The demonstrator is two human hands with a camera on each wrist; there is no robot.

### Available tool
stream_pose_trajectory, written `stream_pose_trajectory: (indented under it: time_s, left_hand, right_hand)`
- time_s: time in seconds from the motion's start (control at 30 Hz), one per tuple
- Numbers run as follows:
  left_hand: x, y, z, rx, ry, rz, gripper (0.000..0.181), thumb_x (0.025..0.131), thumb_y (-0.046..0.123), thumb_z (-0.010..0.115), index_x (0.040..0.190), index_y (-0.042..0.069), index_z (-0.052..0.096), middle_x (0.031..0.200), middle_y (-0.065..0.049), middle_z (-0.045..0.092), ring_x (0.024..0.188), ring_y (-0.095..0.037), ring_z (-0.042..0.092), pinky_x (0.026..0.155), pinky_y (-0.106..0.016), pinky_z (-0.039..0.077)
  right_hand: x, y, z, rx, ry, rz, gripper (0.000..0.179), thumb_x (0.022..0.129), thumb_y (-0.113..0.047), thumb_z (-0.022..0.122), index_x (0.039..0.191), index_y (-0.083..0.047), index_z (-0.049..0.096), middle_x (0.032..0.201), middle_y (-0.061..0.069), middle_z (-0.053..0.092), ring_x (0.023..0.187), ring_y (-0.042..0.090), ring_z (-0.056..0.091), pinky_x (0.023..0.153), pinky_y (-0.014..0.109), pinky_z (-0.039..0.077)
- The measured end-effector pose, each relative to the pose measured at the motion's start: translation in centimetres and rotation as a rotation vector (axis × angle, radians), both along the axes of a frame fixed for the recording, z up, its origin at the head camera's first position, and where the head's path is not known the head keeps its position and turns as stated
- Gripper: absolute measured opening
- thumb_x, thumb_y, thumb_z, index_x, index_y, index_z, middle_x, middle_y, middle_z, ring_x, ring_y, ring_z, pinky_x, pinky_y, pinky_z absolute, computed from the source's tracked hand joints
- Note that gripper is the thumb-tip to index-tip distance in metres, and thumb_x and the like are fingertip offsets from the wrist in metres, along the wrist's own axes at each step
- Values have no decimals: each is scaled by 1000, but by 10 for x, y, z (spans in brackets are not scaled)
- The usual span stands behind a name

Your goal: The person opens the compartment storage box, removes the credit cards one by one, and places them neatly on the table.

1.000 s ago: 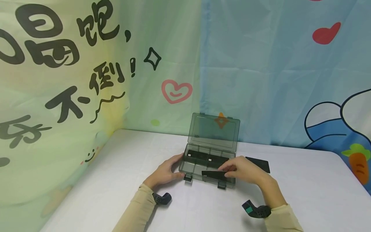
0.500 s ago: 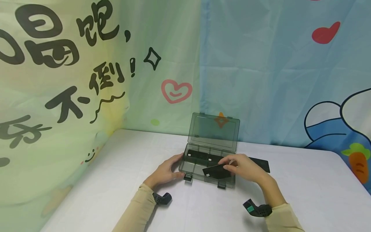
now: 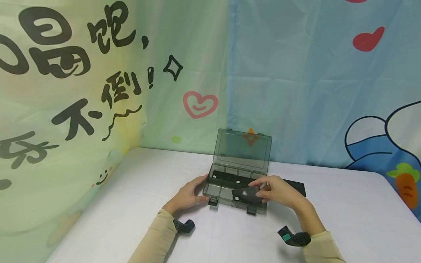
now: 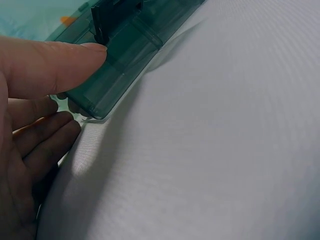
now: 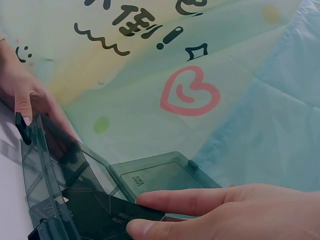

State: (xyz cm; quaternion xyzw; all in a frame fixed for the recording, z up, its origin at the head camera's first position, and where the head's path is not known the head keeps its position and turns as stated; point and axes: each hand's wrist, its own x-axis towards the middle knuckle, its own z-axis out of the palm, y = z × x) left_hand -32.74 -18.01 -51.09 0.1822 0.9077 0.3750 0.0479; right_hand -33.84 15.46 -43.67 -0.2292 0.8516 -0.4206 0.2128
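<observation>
Head view, right hand (image 3: 279, 191) pinching black card (image 3: 245, 196), partly hiding flat black item (image 3: 297, 187) behind, left hand (image 3: 186, 194) gripping open box (image 3: 214, 189)

The box (image 3: 214, 189) stands on the table (image 3: 227, 237), its lid (image 3: 241, 150) behind it. Two cards (image 3: 227, 176) lie in the back row. The left hand (image 3: 186, 196) is at the left side; the right hand (image 3: 282, 191) holds one card (image 3: 246, 197) over the front right part. Further right lies another card (image 3: 297, 187).

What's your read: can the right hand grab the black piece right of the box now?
Probably not yet: the right hand pinches a black card at the open box. If it lets go, likely yes: the black piece lies just beyond it, nothing seen on top.
</observation>
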Motion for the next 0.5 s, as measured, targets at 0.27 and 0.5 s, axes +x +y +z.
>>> stream_pose_trajectory:
  time_s: [0.27, 0.5]
  left_hand:
    - [0, -1, -2, 14, 5, -6, 82, 79, 34, 71, 149, 15, 32, 152, -8, 37, 140, -31, 34, 116, -52, 25]
    - [0, -1, -1, 2, 7, -7, 82, 79, 33, 71, 149, 16, 32, 152, -7, 37, 140, -30, 34, 116, -52, 25]
  right_hand:
    - [-1, 8, -2, -39, -33, 32, 39, 91, -10, 62, 129, -5, 57, 113, 16, 57, 89, 23, 66, 74, 31, 59]
    - [-3, 17, -6, -87, -37, 8, 42, 91, -13, 63, 131, -2, 55, 116, 19, 58, 97, 24, 67, 77, 29, 58]
